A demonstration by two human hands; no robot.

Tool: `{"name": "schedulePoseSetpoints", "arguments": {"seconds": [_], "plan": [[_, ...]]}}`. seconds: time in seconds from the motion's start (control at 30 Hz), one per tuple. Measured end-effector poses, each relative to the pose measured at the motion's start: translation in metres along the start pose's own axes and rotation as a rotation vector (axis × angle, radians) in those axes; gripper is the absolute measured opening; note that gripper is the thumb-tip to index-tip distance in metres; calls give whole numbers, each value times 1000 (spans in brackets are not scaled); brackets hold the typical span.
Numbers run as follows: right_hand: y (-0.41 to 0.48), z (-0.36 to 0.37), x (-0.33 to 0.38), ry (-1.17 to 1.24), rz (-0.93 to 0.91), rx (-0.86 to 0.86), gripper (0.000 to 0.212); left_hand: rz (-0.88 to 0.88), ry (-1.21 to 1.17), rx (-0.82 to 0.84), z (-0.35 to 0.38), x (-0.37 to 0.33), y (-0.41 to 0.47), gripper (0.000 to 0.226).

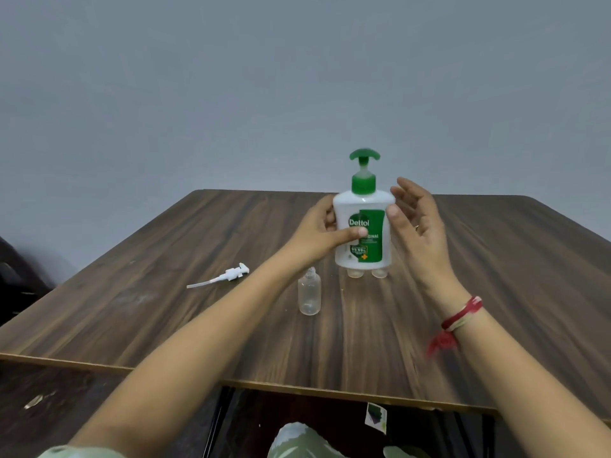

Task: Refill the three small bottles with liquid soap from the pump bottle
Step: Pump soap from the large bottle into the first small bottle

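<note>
The left hand [317, 233] has its grip wrapped round the pump bottle [363, 226], thumb across the label, upright over the surface [165, 309]; an uncapped small bottle [309, 295] stands at its 7 o'clock, two others [355, 273] behind its base. Smooth plastic, probably light and slippery when soapy: hold the waist. At 3 o'clock the right hand [420, 233] is spread, its grip empty.

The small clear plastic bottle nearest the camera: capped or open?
Open. The small clear plastic bottle shows a bare threaded neck with no cap, standing upright on the wooden table.
</note>
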State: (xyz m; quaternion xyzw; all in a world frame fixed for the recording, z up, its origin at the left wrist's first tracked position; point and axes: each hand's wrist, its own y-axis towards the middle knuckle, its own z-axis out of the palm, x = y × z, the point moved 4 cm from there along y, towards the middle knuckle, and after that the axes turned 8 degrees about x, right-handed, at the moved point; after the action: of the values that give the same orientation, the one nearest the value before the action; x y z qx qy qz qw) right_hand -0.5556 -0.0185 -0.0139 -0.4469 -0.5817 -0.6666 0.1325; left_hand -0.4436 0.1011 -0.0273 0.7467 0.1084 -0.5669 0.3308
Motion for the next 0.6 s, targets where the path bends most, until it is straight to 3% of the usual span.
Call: {"name": "schedulePoseSetpoints", "arguments": {"seconds": [0.23, 0.33, 0.47, 0.6], "plan": [[-18, -15, -22, -56, 108, 196, 76, -110, -74, 137, 40, 51, -16, 47], [-25, -17, -31, -112, 130, 267, 73, -150, -97, 237, 50, 59, -19, 54], [-30, -15, -39, -111, 140, 268, 56, -162, -129, 295, 53, 64, -22, 62], [-32, -7, -45, -97, 158, 225, 63, -163, -144, 296, 50, 70, -25, 68]]}}
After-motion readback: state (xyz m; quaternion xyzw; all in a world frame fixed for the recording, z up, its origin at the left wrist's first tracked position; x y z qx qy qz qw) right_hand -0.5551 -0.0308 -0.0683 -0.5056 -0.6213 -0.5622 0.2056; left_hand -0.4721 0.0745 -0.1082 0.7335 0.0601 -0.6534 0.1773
